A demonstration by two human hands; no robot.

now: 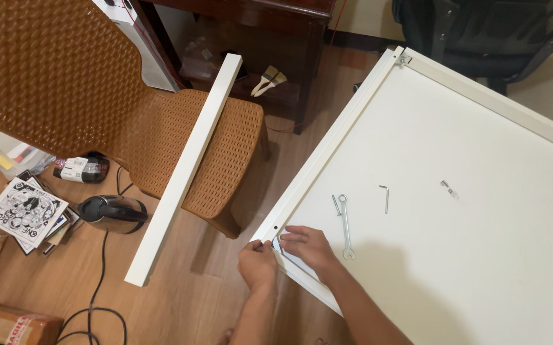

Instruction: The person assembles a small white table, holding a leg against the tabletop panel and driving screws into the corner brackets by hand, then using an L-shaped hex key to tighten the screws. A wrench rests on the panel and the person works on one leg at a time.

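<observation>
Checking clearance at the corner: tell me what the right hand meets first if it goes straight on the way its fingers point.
Probably the white frame rail: the right hand points left, fingertips already nearly at it.

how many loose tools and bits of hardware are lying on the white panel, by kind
Flat wrench: 1
Hex key: 1
Bolt beside the wrench: 1
Small metal fitting, too small to tell its kind: 1
Total: 4

They lie loose on the white panel. The left hand and right hand are at its near corner, touching none of them.
</observation>
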